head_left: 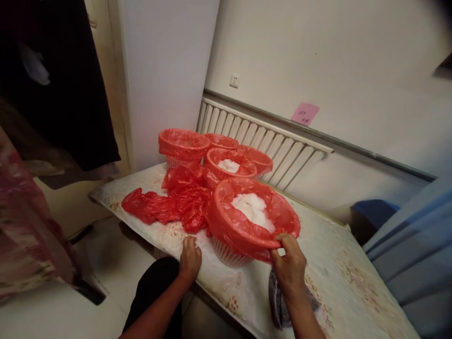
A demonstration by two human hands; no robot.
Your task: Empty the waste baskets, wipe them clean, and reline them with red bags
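Note:
A white lattice basket (231, 256), lined with a red plastic bag (287, 214) folded over its rim, stands at the front of the group. White fluffy filling (253, 209) lies inside it. My right hand (290, 263) pinches the near right rim of this basket through the bag. My left hand (190, 258) is closed near the table's front edge, left of the basket; whatever its curled fingers hold, if anything, I cannot make out. Crumpled red plastic bags (187, 200) lie beside the basket on the left.
Behind stand several more red-lined baskets (183, 141), one also holding white filling (229, 165). All rest on a table with a flowered cloth (356, 278). A dark grey bundle (277, 301) sits under my right forearm. A radiator (282, 150) and blue curtain (420, 235) border the table.

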